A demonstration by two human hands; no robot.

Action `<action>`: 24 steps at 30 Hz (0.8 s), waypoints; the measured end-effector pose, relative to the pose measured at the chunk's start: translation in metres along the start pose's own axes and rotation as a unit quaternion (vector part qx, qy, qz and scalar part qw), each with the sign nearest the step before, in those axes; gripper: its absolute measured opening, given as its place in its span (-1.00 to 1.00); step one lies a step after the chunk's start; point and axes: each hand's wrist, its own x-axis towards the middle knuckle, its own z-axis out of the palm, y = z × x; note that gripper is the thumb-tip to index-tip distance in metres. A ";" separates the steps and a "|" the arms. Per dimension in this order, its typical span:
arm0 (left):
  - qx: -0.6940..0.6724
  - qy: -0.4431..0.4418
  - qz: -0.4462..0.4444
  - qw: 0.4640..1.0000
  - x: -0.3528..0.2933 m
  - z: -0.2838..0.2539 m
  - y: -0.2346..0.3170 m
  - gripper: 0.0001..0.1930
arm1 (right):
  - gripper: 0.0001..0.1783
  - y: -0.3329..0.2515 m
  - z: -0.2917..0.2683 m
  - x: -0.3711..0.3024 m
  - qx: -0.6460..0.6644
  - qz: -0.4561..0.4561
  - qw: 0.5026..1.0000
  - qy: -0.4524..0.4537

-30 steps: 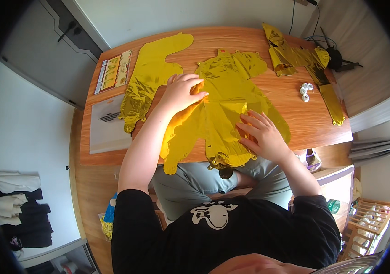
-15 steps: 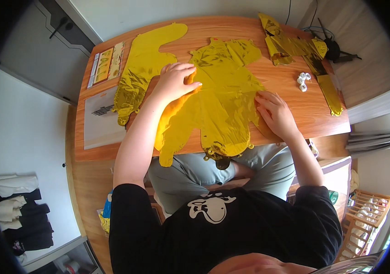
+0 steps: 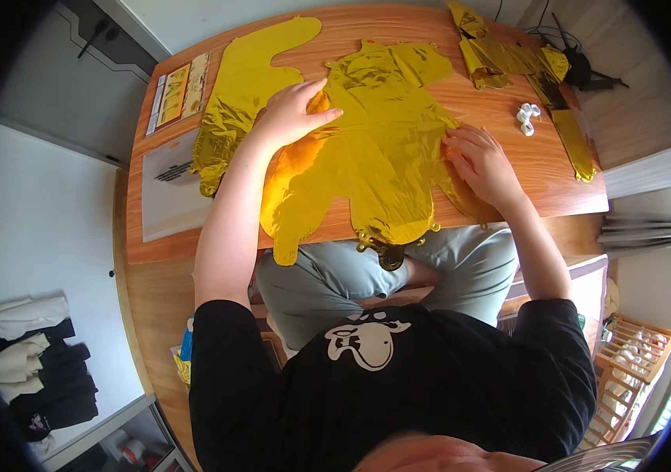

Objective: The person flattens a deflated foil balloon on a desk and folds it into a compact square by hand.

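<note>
A flat gold foil balloon (image 3: 386, 149) with several rounded lobes lies before me, its lower lobes hanging over the table's near edge. My left hand (image 3: 292, 114) rests at its left side, fingers stretched and thumb spread apart over the foil. Orange light reflects off the foil under that palm. At the opposite edge, my right hand (image 3: 485, 164) lies with its fingers extended on the foil, gripping nothing that I can see. Beyond my left forearm is another flat gold foil balloon (image 3: 245, 86). A third, crumpled gold foil piece (image 3: 508, 59) stretches along the far right.
The wooden table (image 3: 170, 245) carries a printed card (image 3: 180, 94) and a translucent plastic sleeve (image 3: 172, 200) at left. Small white rolls (image 3: 527, 118) sit to the right, near a black tripod-like stand (image 3: 583, 71) with a cable. A wooden rack (image 3: 634, 354) stands at lower right.
The whole view has shifted, so the table sits higher in the picture. My left hand has slid slightly left and away from me, thumb spread wider. The right hand stays at the balloon's edge.
</note>
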 end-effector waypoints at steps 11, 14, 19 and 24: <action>0.168 -0.045 0.004 0.985 -0.013 -0.006 0.016 0.10 | -0.74 0.021 0.003 0.020 0.021 -0.063 0.998 0.013; 0.166 -0.038 0.019 0.985 -0.012 -0.004 0.011 0.02 | -0.76 0.021 0.003 0.021 0.027 -0.070 0.997 0.018; 0.151 -0.001 0.057 0.987 0.002 0.013 0.006 -0.06 | -0.76 0.023 0.002 0.020 0.021 -0.071 0.997 0.015; 0.191 0.010 0.075 0.979 0.009 0.027 0.003 0.00 | -0.77 0.021 0.001 0.018 0.010 -0.080 0.996 0.037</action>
